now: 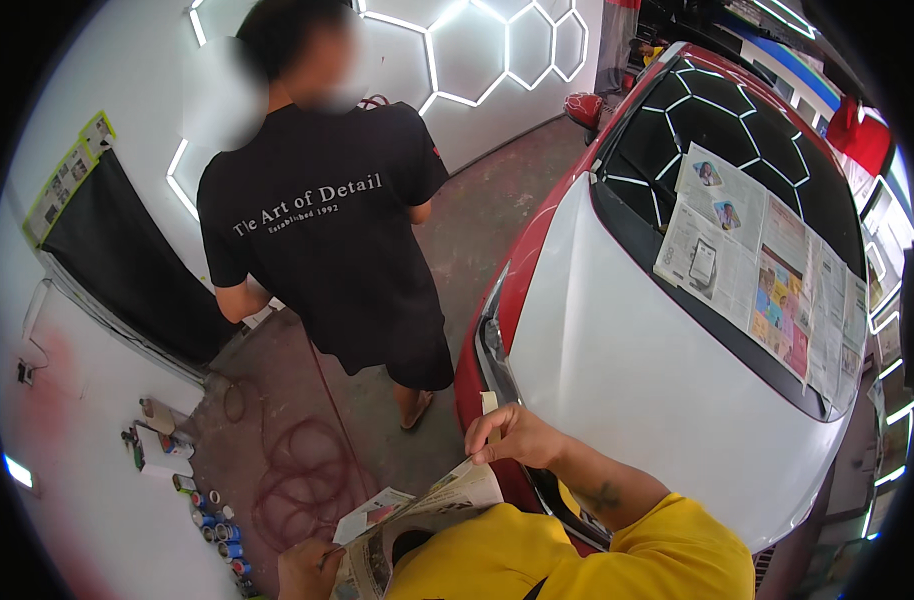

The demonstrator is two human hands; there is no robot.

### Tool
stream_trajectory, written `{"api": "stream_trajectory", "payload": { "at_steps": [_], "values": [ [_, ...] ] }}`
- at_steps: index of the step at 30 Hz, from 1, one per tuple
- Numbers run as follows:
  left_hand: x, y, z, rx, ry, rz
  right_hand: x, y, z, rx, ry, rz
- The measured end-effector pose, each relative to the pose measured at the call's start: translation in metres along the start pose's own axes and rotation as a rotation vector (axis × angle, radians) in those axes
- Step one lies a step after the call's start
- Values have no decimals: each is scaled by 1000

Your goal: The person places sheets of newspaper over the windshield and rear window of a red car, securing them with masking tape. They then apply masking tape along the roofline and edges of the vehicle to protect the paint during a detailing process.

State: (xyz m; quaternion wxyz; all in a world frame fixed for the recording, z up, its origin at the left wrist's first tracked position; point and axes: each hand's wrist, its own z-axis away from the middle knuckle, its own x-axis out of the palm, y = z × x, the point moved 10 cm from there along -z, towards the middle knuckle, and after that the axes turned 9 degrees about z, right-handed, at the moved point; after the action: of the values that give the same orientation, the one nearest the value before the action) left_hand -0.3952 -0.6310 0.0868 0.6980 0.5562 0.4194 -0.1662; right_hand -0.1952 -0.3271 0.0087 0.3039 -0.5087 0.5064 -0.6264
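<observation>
A sheet of newspaper (477, 490) stretches in front of my yellow shirt, folded and partly hidden low in the picture. My left hand (307, 570) is closed on its lower left end. The fingertips of my right hand (515, 437) pinch its upper right edge, beside the front corner of a red car. A narrow pale strip (490, 403), perhaps masking tape, sticks up by the right fingers. The car's hood (617, 330) is white. More newspaper sheets (737, 260) lie over the base of its windshield (717, 120).
Ahead on the left stands a person in a black shirt (317, 240), back turned. A coiled red hose (307, 480) lies on the floor. Several cans (227, 540) line the left wall, near a black sheet (142, 250). Hexagonal lights (467, 50) cover the far wall.
</observation>
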Motion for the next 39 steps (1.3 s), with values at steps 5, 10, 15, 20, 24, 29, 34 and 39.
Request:
{"api": "stream_trajectory", "payload": {
  "at_steps": [5, 10, 15, 20, 24, 29, 34, 39],
  "values": [
    [-19, -63, -84, -33, -125, -24, -25, -11, -82, -19, 23, 40],
    [-71, -95, -198, 173, -44, 29, -58, -26, -156, -71, 182, 92],
    [-110, -99, -324, 285, -147, 47, -35, -82, -208, -79, 113, 702],
    [-104, -76, -450, 445, -342, 36, -55, -55, -223, 172, 206, 879],
    [-82, -36, -548, 610, -438, -259, -82, -64, -263, 111, 384, 682],
    [-17, 114, -642, 1190, -494, -629, -173, -138, -343, 49, 619, 1049],
    [-8, 188, -728, 1340, -504, -670, -254, -221, -385, 179, 863, 1399],
    [4, 232, -813, 1528, -448, -531, -319, -270, -369, 42, 1147, 1800]
  ]
}}
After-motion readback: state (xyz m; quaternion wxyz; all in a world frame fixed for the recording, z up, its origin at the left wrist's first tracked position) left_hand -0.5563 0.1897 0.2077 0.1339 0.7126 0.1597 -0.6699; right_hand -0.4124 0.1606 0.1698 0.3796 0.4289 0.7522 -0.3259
